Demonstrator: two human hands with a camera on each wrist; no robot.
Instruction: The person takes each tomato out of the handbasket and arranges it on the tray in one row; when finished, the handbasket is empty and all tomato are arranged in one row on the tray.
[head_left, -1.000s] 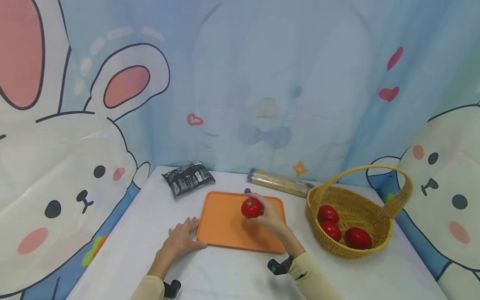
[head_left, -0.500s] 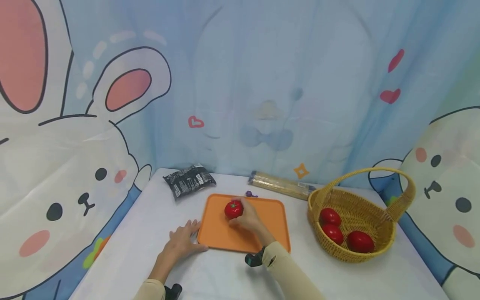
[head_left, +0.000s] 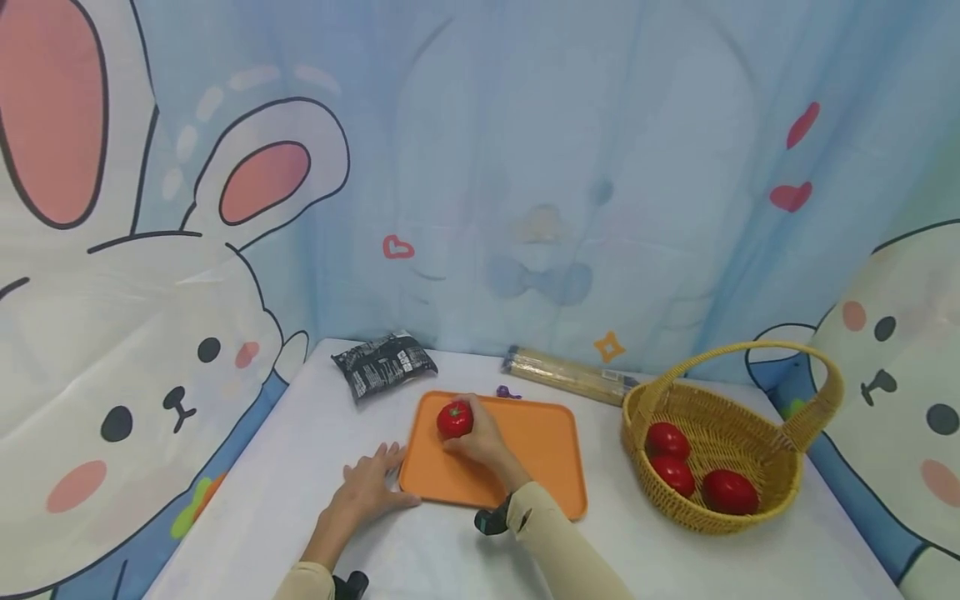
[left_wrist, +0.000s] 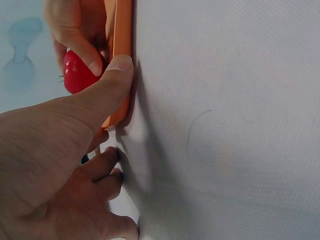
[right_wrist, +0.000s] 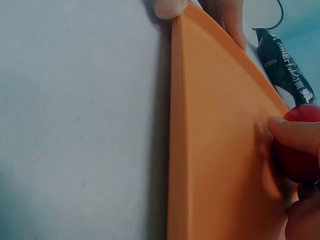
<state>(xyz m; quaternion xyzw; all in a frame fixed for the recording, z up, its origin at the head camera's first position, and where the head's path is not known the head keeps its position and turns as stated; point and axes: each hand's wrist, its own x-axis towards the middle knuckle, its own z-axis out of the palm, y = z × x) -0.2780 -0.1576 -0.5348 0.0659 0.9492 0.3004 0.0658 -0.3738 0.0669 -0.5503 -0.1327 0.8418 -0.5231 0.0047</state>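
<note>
Leftmost, the left hand (head_left: 367,487): fingers spread low over the white table (head_left: 420,554), grasping nothing, thumb against the side of the orange tray (left_wrist: 122,37) near its front left corner. Behind, close to the back edge, a black packet (head_left: 384,365), well apart from both hands.

Next, above the left half of the tray, the tomato (head_left: 452,422), held between thumb and fingers of the right hand (head_left: 482,433). Key relation: tomato at the left, fingertip end of the right hand; left hand nearby, but outside the rim. Roundish, with no clear long axis; stem side up, so probably no turning called for. Contact with the tray floor: impossible to tell.

Edges to mind: raised left rim just beside the tomato, left thumb near the corner; likely tight going leftward. More room rightward, along the tray floor past the right wrist. Just beyond the far rim, a purple thing (head_left: 506,392), too small to identify; then a long wrapped bundle (head_left: 564,373). Far right, across a gap, a woven basket (head_left: 697,519) with three red fruits (head_left: 730,492) inside.
</note>
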